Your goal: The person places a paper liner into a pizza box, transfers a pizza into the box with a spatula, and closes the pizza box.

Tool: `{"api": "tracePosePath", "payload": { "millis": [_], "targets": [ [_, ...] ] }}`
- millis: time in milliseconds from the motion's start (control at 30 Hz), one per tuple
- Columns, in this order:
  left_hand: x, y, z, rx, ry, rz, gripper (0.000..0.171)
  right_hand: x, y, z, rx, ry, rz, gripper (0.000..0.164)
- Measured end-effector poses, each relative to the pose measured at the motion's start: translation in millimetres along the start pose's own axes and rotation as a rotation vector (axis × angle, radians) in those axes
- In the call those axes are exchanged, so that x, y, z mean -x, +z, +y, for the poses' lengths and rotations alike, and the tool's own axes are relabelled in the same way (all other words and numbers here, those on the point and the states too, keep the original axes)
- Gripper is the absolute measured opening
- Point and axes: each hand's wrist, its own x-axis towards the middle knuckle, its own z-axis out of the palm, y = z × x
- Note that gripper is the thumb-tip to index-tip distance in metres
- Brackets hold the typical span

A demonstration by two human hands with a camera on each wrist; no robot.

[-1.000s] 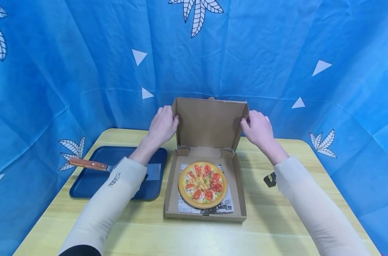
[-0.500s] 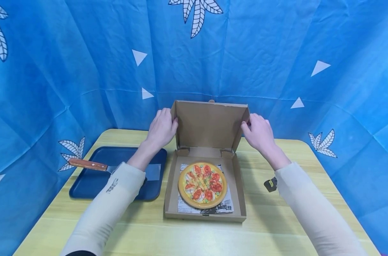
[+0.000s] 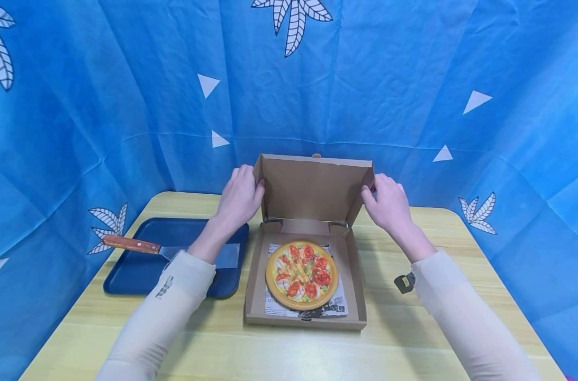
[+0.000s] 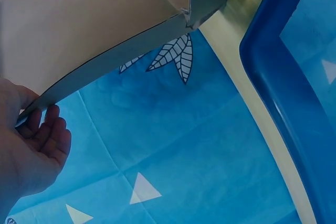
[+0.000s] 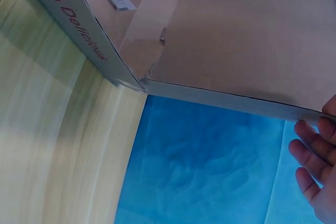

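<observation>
A brown cardboard pizza box (image 3: 357, 286) lies open on the table, its lid (image 3: 317, 188) standing nearly upright at the back. My left hand (image 3: 241, 196) pinches the lid's left side flap between thumb and fingers, as the left wrist view also shows at the lid edge (image 4: 105, 61). On the other side my right hand (image 3: 388, 203) pinches the right side flap; in the right wrist view that hand (image 5: 320, 156) is partly cut off. Inside the box a round pizza (image 3: 301, 275) with red toppings rests on a printed paper sheet (image 3: 337, 307).
Left of the box lies a dark blue tray (image 3: 141, 278). Across it rests a spatula (image 3: 132, 244) with a wooden handle, its blade partly behind my left forearm. A blue patterned cloth (image 3: 389, 106) hangs behind and beside the wooden table (image 3: 308, 354).
The lid has tipped slightly forward and down, its top edge lower than before. Both hands have moved down a little with it. The pizza, tray and spatula stay put.
</observation>
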Motion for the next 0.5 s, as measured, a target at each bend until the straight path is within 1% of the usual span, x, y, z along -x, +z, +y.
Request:
{"api": "tracePosePath", "payload": {
  "millis": [233,500],
  "targets": [
    [7.4,-1.6,2.2,0.002,0.006,0.014,0.023,6,-2,-1,-0.006,-0.012,0.001,0.024],
    [15.7,0.7,2.2,-0.017,0.064,0.048,0.02,16,-3,-3,-0.007,-0.011,0.007,0.022]
  ]
}}
